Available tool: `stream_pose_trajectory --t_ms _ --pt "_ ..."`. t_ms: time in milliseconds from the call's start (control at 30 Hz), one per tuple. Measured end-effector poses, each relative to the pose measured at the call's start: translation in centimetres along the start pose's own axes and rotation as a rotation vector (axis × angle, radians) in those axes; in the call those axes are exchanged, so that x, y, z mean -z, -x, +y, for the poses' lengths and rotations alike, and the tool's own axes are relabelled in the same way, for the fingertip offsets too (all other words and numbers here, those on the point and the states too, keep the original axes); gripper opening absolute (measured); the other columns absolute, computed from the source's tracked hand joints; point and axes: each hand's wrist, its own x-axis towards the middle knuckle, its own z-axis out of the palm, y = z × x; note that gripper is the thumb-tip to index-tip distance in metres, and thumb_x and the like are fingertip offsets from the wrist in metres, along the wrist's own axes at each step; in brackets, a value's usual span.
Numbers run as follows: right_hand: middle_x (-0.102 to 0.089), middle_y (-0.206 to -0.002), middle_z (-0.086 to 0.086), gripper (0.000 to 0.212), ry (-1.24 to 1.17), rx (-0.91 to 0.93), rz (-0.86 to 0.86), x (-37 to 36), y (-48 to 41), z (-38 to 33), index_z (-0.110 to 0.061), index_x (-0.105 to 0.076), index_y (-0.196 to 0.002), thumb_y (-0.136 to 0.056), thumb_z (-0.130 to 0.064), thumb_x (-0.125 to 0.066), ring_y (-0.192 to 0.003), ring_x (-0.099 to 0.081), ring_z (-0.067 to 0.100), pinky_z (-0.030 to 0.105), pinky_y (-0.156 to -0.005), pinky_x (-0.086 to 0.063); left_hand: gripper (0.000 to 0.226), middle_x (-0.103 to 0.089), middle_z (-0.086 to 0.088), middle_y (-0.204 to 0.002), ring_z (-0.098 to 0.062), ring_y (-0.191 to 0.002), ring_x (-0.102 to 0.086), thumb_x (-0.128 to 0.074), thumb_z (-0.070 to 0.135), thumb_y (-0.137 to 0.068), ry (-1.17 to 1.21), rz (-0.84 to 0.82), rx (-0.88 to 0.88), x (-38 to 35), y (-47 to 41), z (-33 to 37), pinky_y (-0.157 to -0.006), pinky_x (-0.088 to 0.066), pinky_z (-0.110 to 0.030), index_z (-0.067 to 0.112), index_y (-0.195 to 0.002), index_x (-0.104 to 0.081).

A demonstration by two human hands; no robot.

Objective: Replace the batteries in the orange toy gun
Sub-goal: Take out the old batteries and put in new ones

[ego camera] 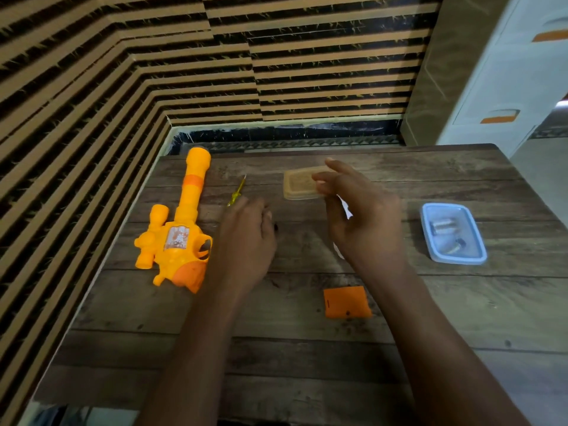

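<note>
The gun (181,241) lies flat on the left of the tabletop (307,348), barrel pointing away towards the wall and its grip nearest the person. It looks like hollow moulded plastic, so I judge it light and stiff, with a smooth, slightly slick shell. The bulge of the body just above the grip is the sensible place to take hold. The long barrel and the small scope on its side would give leverage and might twist in the hand. An orange cover (346,302) lies loose near the front edge, so the battery bay is probably open, though I cannot see the opening from here. The cover is thin and flat and would need lifting by an edge. The batteries (442,226) sit in a blue tray (458,260) well off to the right. They are small, round and likely to roll, so best pinched one at a time. The hands are apart. The left hand (246,241) hovers just beside the gun with fingers curled down over the handle end of a yellow screwdriver (238,189), and I cannot tell whether it grips anything. The right hand (362,222) is raised over the middle, in front of a tan tray (299,186), fingers loose and spread, with nothing plainly in them.
</note>
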Motion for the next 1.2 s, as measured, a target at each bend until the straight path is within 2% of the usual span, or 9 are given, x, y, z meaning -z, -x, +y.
stream_pose_trajectory --t_ms 100,167,300,400,600,800,933,1033,1200 --pt "-0.078 -0.104 0.020 0.017 0.025 -0.042 -0.017 -1.6 -0.5 -0.2 0.003 -0.075 -0.092 -0.084 0.014 -0.066 -0.109 -0.074 0.035 0.038 -0.087 -0.058 0.027 -0.062 -0.010 -0.125 -0.032 -0.120 -0.057 -0.061 0.027 -0.104 -0.006 -0.229 -0.035 0.8 0.4 -1.9 -0.099 -0.048 -0.048 0.011 -0.125 -0.066" --pt "-0.076 -0.094 0.021 0.015 0.052 -0.084 -0.024 -2.3 -0.6 0.0 0.004 -0.072 -0.086 -0.081 0.015 -0.064 -0.093 -0.075 0.038 0.046 -0.078 -0.057 0.041 -0.058 -0.008 -0.138 -0.032 -0.131 -0.052 -0.066 0.030 -0.101 -0.028 -0.339 -0.046 1.3 0.5 -2.0 -0.106 -0.045 -0.048 0.015 -0.138 -0.059" --pt "-0.076 -0.085 0.016 0.015 0.134 -0.098 -0.135 -4.1 -1.4 0.2 0.000 -0.072 -0.087 -0.080 0.011 -0.065 -0.077 -0.072 0.037 0.045 -0.063 -0.057 0.059 -0.050 -0.003 -0.152 -0.029 -0.142 -0.043 -0.075 0.025 -0.095 -0.022 -0.440 -0.001 2.4 0.3 -2.0 -0.112 -0.043 -0.045 0.021 -0.150 -0.051" --pt "-0.074 -0.088 0.016 0.020 0.182 -0.145 -0.323 -4.8 -3.2 0.8 -0.004 -0.071 -0.092 -0.080 0.006 -0.059 -0.079 -0.068 0.040 0.047 -0.067 -0.058 0.069 -0.048 0.000 -0.151 -0.030 -0.143 -0.040 -0.075 0.011 -0.093 -0.111 -0.460 -0.022 2.3 0.5 -2.2 -0.112 -0.044 -0.047 0.028 -0.154 -0.048" --pt "-0.067 -0.105 0.011 0.022 0.318 -0.091 -0.755 -5.6 -5.2 0.5 -0.012 -0.065 -0.099 -0.079 -0.002 -0.067 -0.094 -0.064 0.038 0.035 -0.069 -0.047 0.059 -0.046 -0.005 -0.136 -0.033 -0.132 -0.045 -0.068 0.001 -0.094 -0.153 -0.399 0.007 1.4 0.4 -1.8 -0.101 -0.048 -0.050 0.027 -0.145 -0.054" --pt "-0.060 -0.105 0.012 0.023 0.336 -0.050 -0.878 -6.3 -5.4 0.8 -0.011 -0.063 -0.095 -0.077 -0.006 -0.076 -0.094 -0.062 0.037 0.041 -0.072 -0.054 0.049 -0.049 -0.005 -0.127 -0.034 -0.123 -0.053 -0.074 0.005 -0.088 -0.126 -0.357 -0.018 0.9 0.2 -1.7 -0.094 -0.053 -0.051 0.025 -0.130 -0.060" --pt "-0.063 -0.100 0.009 0.022 0.327 -0.080 -0.982 -6.6 -5.7 0.7 -0.015 -0.065 -0.090 -0.076 0.001 -0.071 -0.092 -0.063 0.032 0.042 -0.078 -0.058 0.044 -0.048 -0.006 -0.128 -0.033 -0.123 -0.052 -0.076 0.015 -0.090 -0.137 -0.336 -0.024 0.7 0.2 -1.5 -0.093 -0.051 -0.047 0.022 -0.128 -0.056" --pt "-0.064 -0.098 0.009 0.022 0.304 -0.099 -0.958 -6.2 -5.5 0.4 -0.013 -0.067 -0.088 -0.076 0.005 -0.066 -0.092 -0.064 0.033 0.045 -0.079 -0.059 0.040 -0.049 -0.007 -0.128 -0.032 -0.120 -0.054 -0.076 0.016 -0.091 -0.113 -0.334 -0.023 0.8 0.3 -1.2 -0.091 -0.052 -0.047 0.020 -0.125 -0.056" --pt "-0.066 -0.102 0.009 0.008 0.279 -0.175 -0.656 -2.9 -3.4 -0.7 -0.009 -0.070 -0.092 -0.085 -0.006 -0.069 -0.092 -0.064 0.029 0.042 -0.077 -0.056 0.047 -0.044 -0.010 -0.140 -0.032 -0.126 -0.053 -0.068 0.019 -0.098 -0.153 -0.355 -0.004 0.5 0.6 0.0 -0.090 -0.047 -0.038 0.013 -0.139 -0.047"
